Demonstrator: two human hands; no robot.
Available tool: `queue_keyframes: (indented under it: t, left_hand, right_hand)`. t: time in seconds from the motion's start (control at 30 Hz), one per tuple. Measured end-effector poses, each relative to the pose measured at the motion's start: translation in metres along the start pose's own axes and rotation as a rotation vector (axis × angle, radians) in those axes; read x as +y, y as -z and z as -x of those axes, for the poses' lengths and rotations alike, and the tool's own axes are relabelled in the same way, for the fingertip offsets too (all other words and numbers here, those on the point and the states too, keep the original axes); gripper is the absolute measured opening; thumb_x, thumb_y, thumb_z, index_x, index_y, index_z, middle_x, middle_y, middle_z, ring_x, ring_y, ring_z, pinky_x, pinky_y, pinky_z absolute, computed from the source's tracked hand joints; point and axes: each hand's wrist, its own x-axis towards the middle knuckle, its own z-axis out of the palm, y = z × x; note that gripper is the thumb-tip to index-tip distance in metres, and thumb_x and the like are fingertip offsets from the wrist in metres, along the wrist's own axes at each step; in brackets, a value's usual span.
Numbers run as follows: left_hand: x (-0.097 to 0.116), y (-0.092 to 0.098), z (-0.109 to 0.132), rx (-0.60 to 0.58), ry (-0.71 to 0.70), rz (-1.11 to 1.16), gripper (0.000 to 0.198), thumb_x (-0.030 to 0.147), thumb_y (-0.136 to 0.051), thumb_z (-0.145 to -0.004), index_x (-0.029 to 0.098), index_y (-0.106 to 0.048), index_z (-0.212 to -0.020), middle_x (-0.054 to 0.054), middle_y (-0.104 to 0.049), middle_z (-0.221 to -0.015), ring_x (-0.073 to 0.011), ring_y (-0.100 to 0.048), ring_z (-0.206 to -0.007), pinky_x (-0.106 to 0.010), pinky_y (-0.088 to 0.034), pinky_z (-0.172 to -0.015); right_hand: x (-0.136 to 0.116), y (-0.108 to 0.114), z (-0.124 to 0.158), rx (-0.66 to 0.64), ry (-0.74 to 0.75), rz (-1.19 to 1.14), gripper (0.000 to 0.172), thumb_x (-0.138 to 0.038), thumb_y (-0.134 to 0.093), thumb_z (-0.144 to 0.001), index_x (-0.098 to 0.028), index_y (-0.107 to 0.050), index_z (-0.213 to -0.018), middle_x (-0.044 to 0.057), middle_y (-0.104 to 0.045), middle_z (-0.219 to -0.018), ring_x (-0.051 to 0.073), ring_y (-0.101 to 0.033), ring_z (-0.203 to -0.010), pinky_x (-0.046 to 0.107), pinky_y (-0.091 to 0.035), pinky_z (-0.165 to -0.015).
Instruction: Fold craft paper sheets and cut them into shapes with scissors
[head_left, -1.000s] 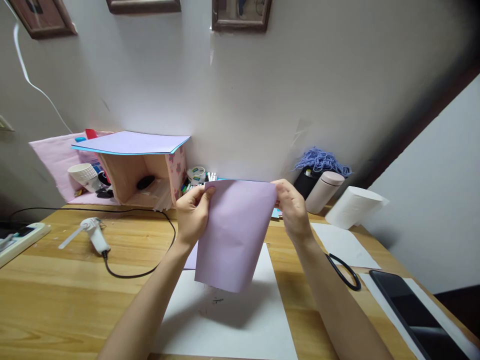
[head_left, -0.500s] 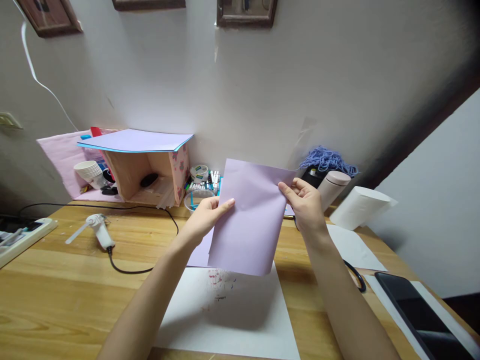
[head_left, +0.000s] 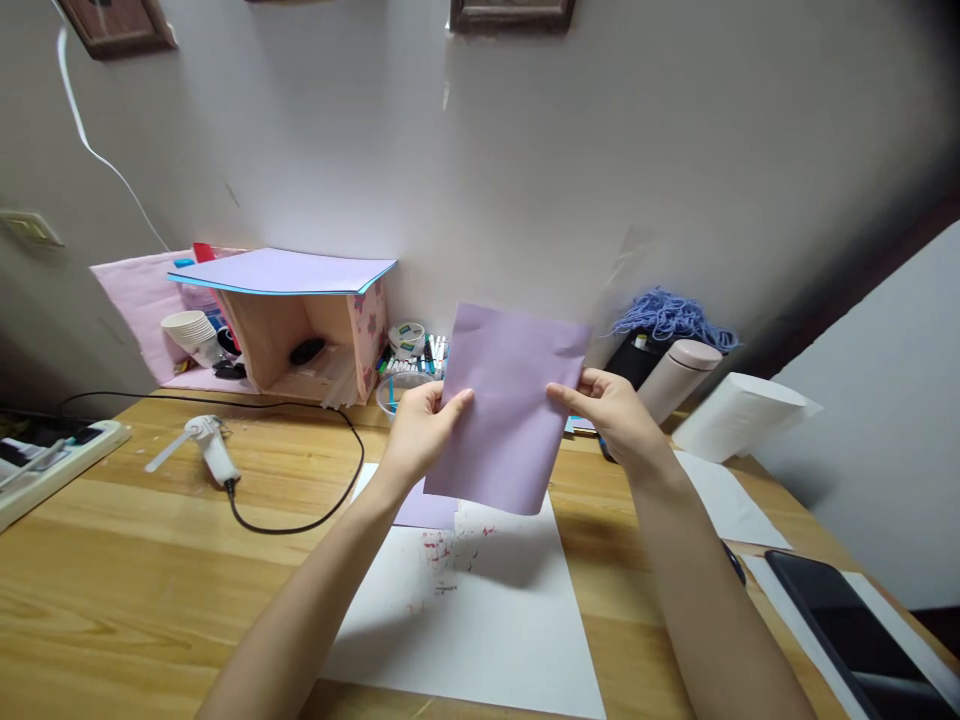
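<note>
The wall point(head_left: 525, 180) is rising behind the desk point(head_left: 112, 600). At the desk's middle, a smudged white sheet point(head_left: 487, 640) is lying flat. At the back left, an open box point(head_left: 370, 340) is standing with sheets point(head_left: 285, 268) resting on top. The purple paper point(head_left: 510, 430) is hanging tilted in the air, above the white sheet's far part. The left hand point(head_left: 424, 430) is pinching its left edge, thumb in front; the right hand point(head_left: 619, 415) is gripping its right edge likewise. A phone point(head_left: 840, 620) is lying at the right. Pens point(head_left: 409, 364) are sitting just beside the box.
</note>
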Motion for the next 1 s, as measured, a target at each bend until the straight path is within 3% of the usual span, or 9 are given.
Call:
queue_keyframes:
  t: [0.47, 1.0]
  left_hand:
    - [-0.0004, -0.0008, -0.0012, -0.023, 0.077, 0.111, 0.038, 0.048, -0.068, -0.061, 0.011, -0.063, -0.069, -0.004, -0.066, -0.071, -0.0143, -0.056, -0.062, -0.022, -0.041, -0.055]
    - [-0.0034, -0.0009, -0.0030, -0.047, 0.061, 0.097, 0.035, 0.046, -0.064, -0.066, 0.011, -0.060, -0.070, -0.004, -0.063, -0.069, -0.0141, -0.054, -0.062, -0.022, -0.040, -0.055]
  right_hand:
    - [0.0042, 0.0005, -0.0026, 0.021, -0.041, -0.061, 0.033, -0.039, -0.078, -0.055, -0.016, -0.069, -0.076, 0.006, -0.071, -0.079, 0.019, -0.066, -0.068, 0.028, -0.054, -0.060]
    - [0.0031, -0.0025, -0.0010, 0.049, -0.014, -0.036, 0.036, -0.040, -0.077, -0.058, -0.014, -0.069, -0.081, 0.007, -0.070, -0.083, 0.018, -0.065, -0.068, 0.026, -0.053, -0.059]
